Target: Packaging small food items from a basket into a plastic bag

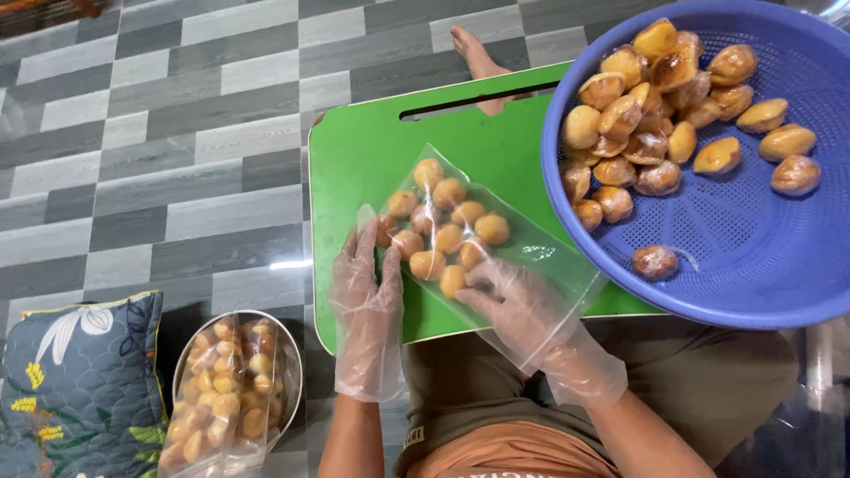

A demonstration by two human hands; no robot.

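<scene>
A clear plastic bag (460,235) of small round golden pastries lies flat on a green lap desk (363,150), roughly in the middle of its top. Both hands wear loose see-through gloves. The left hand (365,301) lies flat with spread fingers at the bag's left edge, grip open and holding nothing. The right hand (518,305) is inside the bag's open end, fingers reaching the nearest pastries; plastic and glove blur the fingertips, so I cannot tell whether its grip is closed on one. A blue perforated basket (753,257) of larger glazed pastries overlaps the desk's right side and is cut off at the frame's top and right. A bare foot (474,53) shows beyond the desk, partly hidden by it. On the tiled floor at lower left, filled bags in a metal bowl (292,372) are cropped by the bottom edge, beside a patterned cushion (80,381).
</scene>
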